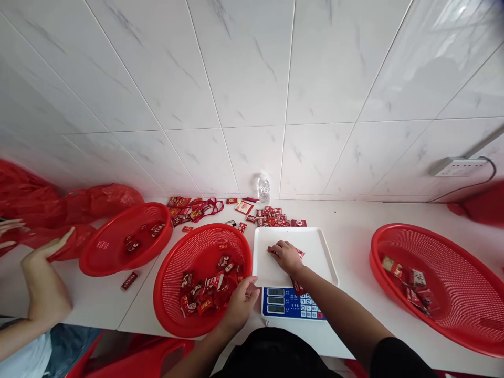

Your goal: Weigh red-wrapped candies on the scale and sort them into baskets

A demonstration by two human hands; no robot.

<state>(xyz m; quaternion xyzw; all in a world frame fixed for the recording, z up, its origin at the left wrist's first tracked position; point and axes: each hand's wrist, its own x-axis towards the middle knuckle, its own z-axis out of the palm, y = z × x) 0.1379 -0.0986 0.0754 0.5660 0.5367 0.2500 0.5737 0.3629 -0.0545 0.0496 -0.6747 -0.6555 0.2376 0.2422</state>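
Observation:
My right hand (286,257) is over the white tray of a digital scale (325,257), its fingers closed on small red packets. The end of one red packet (270,249) sticks out at the fingertips, and another (301,254) shows beside the hand. A further red packet (298,286) lies partly under my right wrist, by the blue keypad panel (293,303). My left hand (241,302) is at the right rim of a red mesh basket (163,278), thumb and fingers apart, with nothing visible between them. Several red-wrapped packets (212,282) lie in that basket.
Loose red packets (271,216) and a clear bottle (263,189) stand by the tiled wall. Another red basket (94,260) is at left, beside red plastic bags (106,202) and a co-worker's arm (45,283). A large red basket (464,294) holding several packets is at right, below a power strip (459,167).

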